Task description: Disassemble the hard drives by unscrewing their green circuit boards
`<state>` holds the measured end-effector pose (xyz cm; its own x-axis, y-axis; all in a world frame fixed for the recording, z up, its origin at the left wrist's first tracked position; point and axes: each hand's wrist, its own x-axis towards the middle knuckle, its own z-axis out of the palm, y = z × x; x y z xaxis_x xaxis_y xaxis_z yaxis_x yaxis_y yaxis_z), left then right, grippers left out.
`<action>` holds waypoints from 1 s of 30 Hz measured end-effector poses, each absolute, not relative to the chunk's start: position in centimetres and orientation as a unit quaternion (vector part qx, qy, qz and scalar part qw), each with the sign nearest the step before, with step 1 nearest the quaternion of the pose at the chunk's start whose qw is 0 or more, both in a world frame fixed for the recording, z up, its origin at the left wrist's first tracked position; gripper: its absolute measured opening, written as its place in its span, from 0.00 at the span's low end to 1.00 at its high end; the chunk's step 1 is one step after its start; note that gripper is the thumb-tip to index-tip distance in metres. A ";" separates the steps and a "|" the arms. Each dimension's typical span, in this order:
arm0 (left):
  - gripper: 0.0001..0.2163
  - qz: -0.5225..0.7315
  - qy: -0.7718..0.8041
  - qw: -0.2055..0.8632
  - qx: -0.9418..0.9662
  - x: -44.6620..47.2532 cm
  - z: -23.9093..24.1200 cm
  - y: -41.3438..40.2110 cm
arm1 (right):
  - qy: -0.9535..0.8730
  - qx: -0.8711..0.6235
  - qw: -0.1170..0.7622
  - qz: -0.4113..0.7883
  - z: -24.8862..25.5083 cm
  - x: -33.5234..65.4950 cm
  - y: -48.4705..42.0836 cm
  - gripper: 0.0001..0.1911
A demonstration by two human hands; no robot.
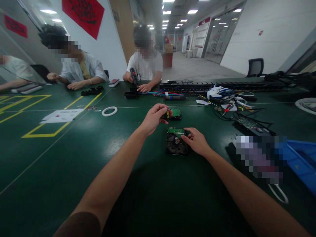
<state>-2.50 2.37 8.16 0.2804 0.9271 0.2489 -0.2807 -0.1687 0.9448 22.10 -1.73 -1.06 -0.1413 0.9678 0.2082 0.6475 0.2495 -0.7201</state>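
Note:
A hard drive point(175, 144) lies on the green tabletop in front of me, its green circuit board uppermost at the far end and its black casing nearer me. My right hand point(196, 140) grips the right edge of this drive with thumb and fingers. Above and just beyond it, my left hand point(155, 118) is closed around a small black-and-yellow tool point(168, 114); the fingers cover much of it, so its exact kind is unclear. Behind that hand sits a second hard drive point(175, 114) with a green board, partly hidden by the fingers.
A white ring point(109, 111) and paper sheets point(61, 116) lie to the left. On the right are a red screwdriver point(227, 109), gloves point(218, 92), cables, a circuit-board device point(254, 126) and a blue bin point(301, 154). Across the table, a person holds a power screwdriver point(134, 76); others sit left.

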 end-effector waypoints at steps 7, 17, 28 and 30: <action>0.08 0.528 0.277 0.592 0.542 -2.3 8.1 2.4 | -0.716 -0.562 0.335 0.245 -0.9 22.1 -1.8 0.27; 0.12 0.529 0.312 0.536 0.579 -2.1 8.1 2.1 | -0.712 -0.567 0.328 0.252 -0.9 22.0 -1.9 0.27; 0.12 0.518 0.350 0.490 0.608 -2.5 8.3 2.2 | -0.716 -0.563 0.333 0.245 -0.9 22.1 -1.8 0.26; 0.11 0.519 0.342 0.507 0.598 -2.4 8.4 2.1 | -0.717 -0.561 0.334 0.244 -1.0 22.1 -1.8 0.26</action>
<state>-2.44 2.06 8.42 0.2278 0.9345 0.2735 -0.1171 -0.2525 0.9605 22.13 -1.82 -1.01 -0.1478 0.9675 0.2052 0.6415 0.2517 -0.7246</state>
